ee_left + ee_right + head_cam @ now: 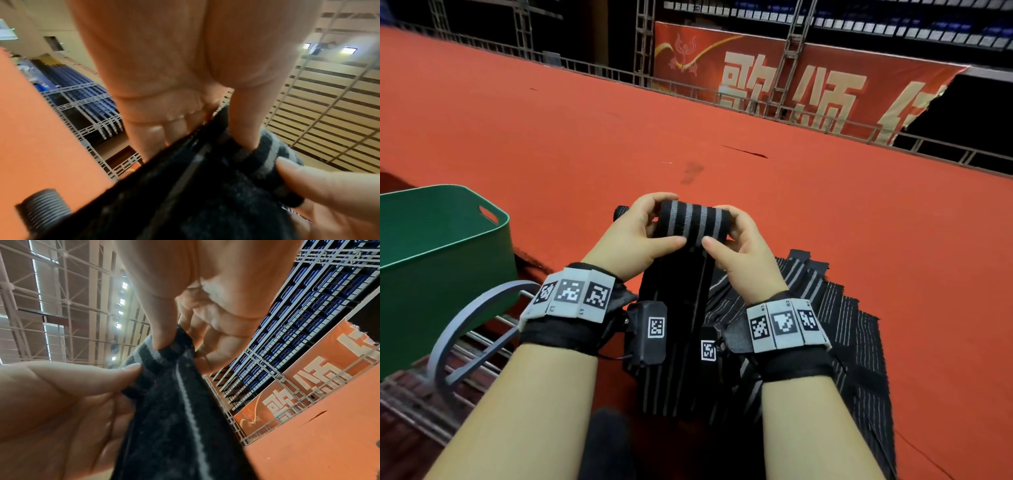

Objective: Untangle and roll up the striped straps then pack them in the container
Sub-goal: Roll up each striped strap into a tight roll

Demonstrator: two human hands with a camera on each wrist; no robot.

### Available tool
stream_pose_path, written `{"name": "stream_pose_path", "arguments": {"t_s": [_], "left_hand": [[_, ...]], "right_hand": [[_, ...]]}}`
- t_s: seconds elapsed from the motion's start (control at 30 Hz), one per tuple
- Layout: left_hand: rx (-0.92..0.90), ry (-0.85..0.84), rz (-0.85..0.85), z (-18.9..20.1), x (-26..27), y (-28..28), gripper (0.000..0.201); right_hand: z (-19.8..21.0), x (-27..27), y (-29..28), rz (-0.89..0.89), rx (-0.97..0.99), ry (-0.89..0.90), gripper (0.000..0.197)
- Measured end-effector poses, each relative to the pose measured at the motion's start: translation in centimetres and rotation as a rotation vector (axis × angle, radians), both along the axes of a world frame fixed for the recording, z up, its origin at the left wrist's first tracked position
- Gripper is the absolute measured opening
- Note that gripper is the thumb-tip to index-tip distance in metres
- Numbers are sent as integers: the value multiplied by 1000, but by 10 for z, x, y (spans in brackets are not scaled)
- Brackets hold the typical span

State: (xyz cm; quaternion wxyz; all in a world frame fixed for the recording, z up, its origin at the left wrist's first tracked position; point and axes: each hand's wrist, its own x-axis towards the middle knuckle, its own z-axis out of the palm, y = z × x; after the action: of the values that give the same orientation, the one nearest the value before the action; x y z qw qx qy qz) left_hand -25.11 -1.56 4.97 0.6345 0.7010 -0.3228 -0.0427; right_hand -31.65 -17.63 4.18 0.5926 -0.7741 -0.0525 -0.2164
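Observation:
A black strap with grey stripes [693,222] is partly wound into a roll, held above the red carpet in the middle of the head view. My left hand [650,228] grips the roll's left end, thumb on its near side. My right hand [726,236] grips the right end the same way. The strap's loose tail [681,308] hangs down from the roll toward me. In the left wrist view my left thumb presses into the striped roll [265,155]. The right wrist view shows my right thumb pressing the roll [162,356]. A finished rolled strap [44,209] lies on the carpet behind my left hand.
A green plastic container [438,253] with a handle slot stands at the left. More striped straps [835,329] lie spread in a pile under and right of my wrists. A grey ring-shaped frame [469,332] sits by the container. Red carpet [722,137] stretches ahead to a metal railing.

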Motion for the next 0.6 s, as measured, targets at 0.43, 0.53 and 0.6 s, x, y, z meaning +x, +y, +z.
{"name": "stream_pose_path", "arguments": {"t_s": [0.43,0.53,0.6], "left_hand": [[179,26,11,5,-3,2,25],[138,50,-28,5,-3,5,23],[121,33,-22,6,-3,7,24]], "right_hand": [[2,0,2,-4,-139,11,45],[0,0,2,-39,-135,21,45],[0,-1,3,-63,-126,2,44]]}}
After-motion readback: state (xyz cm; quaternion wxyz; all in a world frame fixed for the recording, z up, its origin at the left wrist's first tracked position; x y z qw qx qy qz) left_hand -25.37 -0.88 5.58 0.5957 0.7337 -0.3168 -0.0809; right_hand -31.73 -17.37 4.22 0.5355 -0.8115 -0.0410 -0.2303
